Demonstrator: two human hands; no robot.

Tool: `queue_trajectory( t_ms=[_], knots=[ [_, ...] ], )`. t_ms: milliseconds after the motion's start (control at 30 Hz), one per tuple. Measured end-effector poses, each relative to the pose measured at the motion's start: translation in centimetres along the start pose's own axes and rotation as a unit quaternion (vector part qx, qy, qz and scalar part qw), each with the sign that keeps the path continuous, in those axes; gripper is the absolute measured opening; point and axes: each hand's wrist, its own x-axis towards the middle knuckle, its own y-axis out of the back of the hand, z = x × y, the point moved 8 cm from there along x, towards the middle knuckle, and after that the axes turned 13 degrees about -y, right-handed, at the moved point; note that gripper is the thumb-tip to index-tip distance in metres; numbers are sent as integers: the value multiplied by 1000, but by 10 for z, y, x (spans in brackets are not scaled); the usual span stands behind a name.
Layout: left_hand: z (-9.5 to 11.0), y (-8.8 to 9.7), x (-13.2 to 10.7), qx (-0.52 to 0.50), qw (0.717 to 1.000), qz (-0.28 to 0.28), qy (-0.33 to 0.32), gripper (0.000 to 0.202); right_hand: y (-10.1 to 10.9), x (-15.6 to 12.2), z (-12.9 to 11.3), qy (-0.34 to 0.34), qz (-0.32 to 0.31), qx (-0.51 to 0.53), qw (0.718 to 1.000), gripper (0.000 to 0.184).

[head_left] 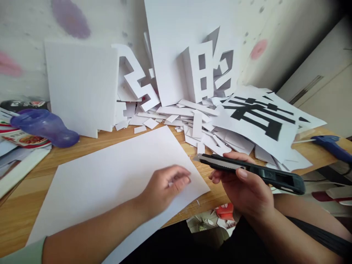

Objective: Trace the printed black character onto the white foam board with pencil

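A large white foam sheet (110, 172) lies flat on the wooden table (30, 172). My left hand (165, 185) rests on the sheet's right part, fingers loosely curled, holding nothing that I can see. Just off the sheet's right corner, my right hand (244, 187) is closed around a black utility knife (253, 172). The knife lies level with its blade tip pointing left, a little above the table.
Cut white foam scraps (198, 121) and cut-out characters pile up at the back. Printed sheets with a black character (258, 115) lie at the right. A blue glue gun (332, 145) sits at far right. A purple object (45, 126) and a white board (82, 88) stand at left.
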Motion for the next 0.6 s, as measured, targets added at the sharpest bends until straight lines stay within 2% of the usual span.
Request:
queue_trajectory(
  t_ms=[33,67,133,200,267,433,533,600],
  knots=[
    [2,2,6,-51,998,34,28,37,1,-4,-9,9,-14,1,1000,22],
    [7,0,13,-101,993,43,40,41,2,-8,-17,14,-25,-1,1000,23],
    [23,-13,28,-151,988,4,34,50,7,-16,-27,12,-35,-8,999,23],
    [39,-32,39,-149,987,-45,28,53,15,-23,-33,4,-36,-10,999,24],
    [47,-49,45,-142,987,-64,40,48,24,-30,-36,-4,-39,-2,999,25],
    [50,-83,49,-124,987,-73,71,35,54,-46,-35,-31,-41,32,998,24],
    [49,-94,44,-99,986,-101,90,30,74,-55,-36,-46,-39,36,998,23],
    [46,-100,36,-68,985,-113,109,28,92,-59,-40,-33,-19,50,998,21]
  ],
)
